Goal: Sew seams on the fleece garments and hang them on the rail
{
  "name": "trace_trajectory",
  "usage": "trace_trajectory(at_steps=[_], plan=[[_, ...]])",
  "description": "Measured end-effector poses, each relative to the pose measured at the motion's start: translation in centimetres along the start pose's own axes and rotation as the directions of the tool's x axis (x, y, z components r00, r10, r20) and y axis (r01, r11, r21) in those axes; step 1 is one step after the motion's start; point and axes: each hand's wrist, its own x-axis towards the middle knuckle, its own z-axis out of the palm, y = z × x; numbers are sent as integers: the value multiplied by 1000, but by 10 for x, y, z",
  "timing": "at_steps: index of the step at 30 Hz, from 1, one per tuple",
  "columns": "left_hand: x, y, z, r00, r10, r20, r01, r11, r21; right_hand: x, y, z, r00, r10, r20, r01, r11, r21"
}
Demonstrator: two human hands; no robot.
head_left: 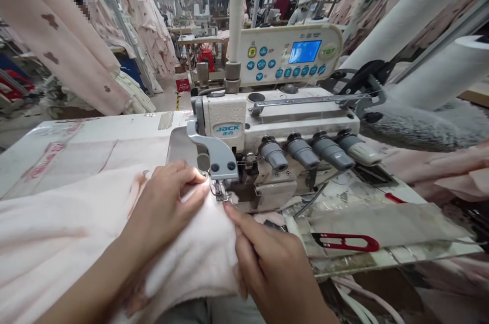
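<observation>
Pale pink plush fabric (198,258) lies across the table and under the presser foot (220,192) of a white overlock sewing machine (275,115). My left hand (164,201) pinches the fabric just left of the foot, thumb and forefinger near the lit needle area. To the right of the foot, my right hand (267,258) grips the fabric's edge, its forefinger stretched toward the foot and the other fingers curled. The fabric hangs down between both hands over my lap. The needle tips are too small to make out.
Red thread snips (346,242) lie on the table right of my right hand. A control panel (290,54) with a blue screen stands behind the machine. Large white thread cones (408,18) rise at right. Patterned pink fabric (57,33) hangs at left.
</observation>
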Motion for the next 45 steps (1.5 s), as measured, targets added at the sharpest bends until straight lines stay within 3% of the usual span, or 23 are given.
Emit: trace_trajectory(at_steps=[4,9,11,13,15,17,19,22,25,28,31,35,37,39,41,43,45], plan=[[6,1,-1,999,-53,-9,53,998,43,8,-4,-6,1000,0,14,1,998,-66],[14,-2,0,999,-37,-19,39,997,66,10,-5,-1,995,-20,-96,9,994,-113],[16,-3,-2,1000,-30,-10,31,997,75,7,-6,2,992,20,-127,-26,998,-52],[12,-1,-5,1000,24,-1,-23,991,130,2,-6,4,987,135,-88,-124,985,117],[-5,3,-9,989,137,-61,-119,964,237,-7,-8,6,955,297,-6,-274,891,362],[-33,9,-8,947,285,-146,-233,927,294,-18,-9,8,911,406,73,-370,724,582],[-65,15,1,903,391,-181,-346,908,235,-28,-11,11,891,439,111,-379,588,715],[-98,21,20,877,441,-189,-409,894,185,-39,-14,15,897,417,143,-364,517,775],[-105,25,30,871,413,-266,-378,909,176,-43,-16,17,894,420,154,-376,518,768],[-101,32,27,863,396,-312,-387,917,95,-45,-21,17,890,434,141,-372,511,775],[-102,40,22,835,428,-347,-421,901,100,-45,-29,14,870,462,170,-383,418,824],[-108,40,24,764,514,-389,-476,857,197,-49,-38,11,840,476,261,-425,277,862],[-109,36,25,724,559,-403,-492,829,266,-51,-35,11,873,432,225,-395,358,846],[-109,33,25,704,584,-404,-498,812,304,-52,-26,11,946,321,35,-242,634,734],[-110,31,25,696,604,-389,-521,797,305,-50,-15,10,978,55,-200,36,904,425],[-108,31,22,713,600,-364,-539,800,264,-46,-5,7,923,-215,-318,256,962,91],[-100,30,16,789,520,-328,-494,854,163,-43,1,6,882,-322,-344,320,945,-63]])
